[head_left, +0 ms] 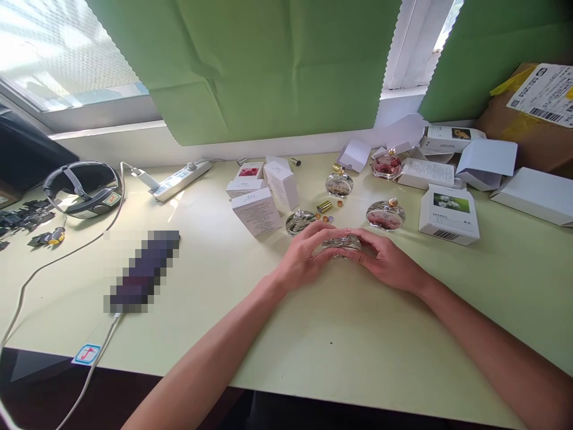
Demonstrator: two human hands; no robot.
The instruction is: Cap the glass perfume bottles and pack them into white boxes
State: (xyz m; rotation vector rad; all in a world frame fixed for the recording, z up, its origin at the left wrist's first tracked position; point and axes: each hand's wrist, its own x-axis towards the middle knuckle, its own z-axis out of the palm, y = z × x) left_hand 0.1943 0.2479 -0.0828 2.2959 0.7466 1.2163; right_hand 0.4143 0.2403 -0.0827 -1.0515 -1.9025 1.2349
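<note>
Both my left hand (pixel 308 254) and my right hand (pixel 385 260) are curved around one round glass perfume bottle (pixel 342 242) on the table, gripping it from its two sides. My fingers cover much of it. Just behind my left hand stands another glass bottle (pixel 299 222). A gold cap (pixel 324 206) and several small beads or rings lie close behind the held bottle. To the right is a bottle with reddish contents (pixel 385 215). Farther back are a bottle with pale golden contents (pixel 339 184) and a red one (pixel 387 165).
White cartons (pixel 257 212) stand left of the bottles; more boxes (pixel 450 214) lie at right before a large cardboard box (pixel 528 119). On the left are a power strip (pixel 181 179), a headset (pixel 85 191), a screwdriver (pixel 57 236), a blurred dark device (pixel 143 272) and its cable.
</note>
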